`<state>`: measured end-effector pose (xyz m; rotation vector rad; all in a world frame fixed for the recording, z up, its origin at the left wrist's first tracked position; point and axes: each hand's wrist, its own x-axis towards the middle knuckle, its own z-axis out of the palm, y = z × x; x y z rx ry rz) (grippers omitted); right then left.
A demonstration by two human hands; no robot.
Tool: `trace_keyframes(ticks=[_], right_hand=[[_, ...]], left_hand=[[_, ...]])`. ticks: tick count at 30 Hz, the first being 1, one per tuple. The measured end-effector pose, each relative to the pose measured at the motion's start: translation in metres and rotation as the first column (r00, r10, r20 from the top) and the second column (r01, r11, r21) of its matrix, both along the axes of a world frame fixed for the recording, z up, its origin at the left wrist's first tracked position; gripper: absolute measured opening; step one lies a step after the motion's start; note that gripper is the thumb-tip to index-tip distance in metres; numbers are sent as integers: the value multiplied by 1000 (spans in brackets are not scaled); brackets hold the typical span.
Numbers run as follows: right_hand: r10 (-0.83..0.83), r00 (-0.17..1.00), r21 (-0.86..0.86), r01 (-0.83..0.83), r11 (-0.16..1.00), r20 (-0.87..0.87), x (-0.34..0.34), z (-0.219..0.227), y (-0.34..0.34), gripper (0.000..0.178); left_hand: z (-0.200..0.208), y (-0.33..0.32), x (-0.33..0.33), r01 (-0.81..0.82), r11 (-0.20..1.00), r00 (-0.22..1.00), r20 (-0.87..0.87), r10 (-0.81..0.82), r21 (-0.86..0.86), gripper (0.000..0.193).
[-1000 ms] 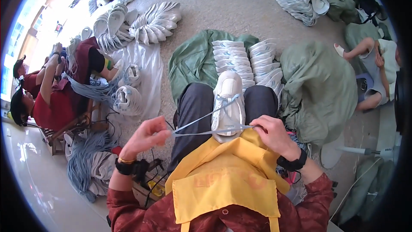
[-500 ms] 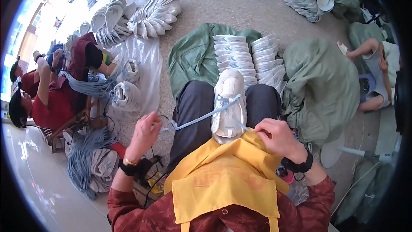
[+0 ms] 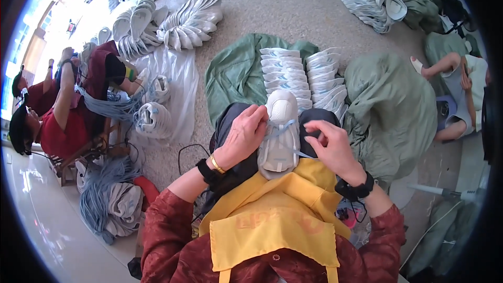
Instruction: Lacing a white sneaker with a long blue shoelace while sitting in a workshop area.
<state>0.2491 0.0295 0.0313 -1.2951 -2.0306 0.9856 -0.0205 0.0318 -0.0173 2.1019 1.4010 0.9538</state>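
Left hand (image 3: 242, 135) moved inward, pinched — right hand (image 3: 335, 148) parted — holds unclear | shoe (image 3: 278, 149) fore-aft, toe away

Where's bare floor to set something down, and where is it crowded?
Widest bare floor: beyond the green cloth, between the fanned white pile at left and the upper-right white pile. Crowded: around the white shoe, with the left hand and right hand either side; white stacks beyond it, green bundle to their right.

Speckled grey floor (image 3: 283, 5), glossy white surface (image 3: 39, 204) at lower left, wooden chair (image 3: 79, 154), bright light (image 3: 63, 8) at upper left
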Motion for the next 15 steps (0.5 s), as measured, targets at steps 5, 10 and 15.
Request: trace_keyframes(ticks=[5, 10, 15], right_hand=[[32, 999, 23, -32, 999, -4, -15, -13, 23, 31], [99, 994, 45, -97, 994, -45, -28, -21, 34, 27], [143, 985, 81, -135, 987, -97, -31, -28, 38, 25]], left_hand=[[7, 1, 0, 83, 972, 981, 187, -42, -218, 13], [-10, 7, -4, 236, 876, 861, 508, 13, -422, 13], [-15, 12, -9, 369, 732, 784, 615, 86, -573, 15]])
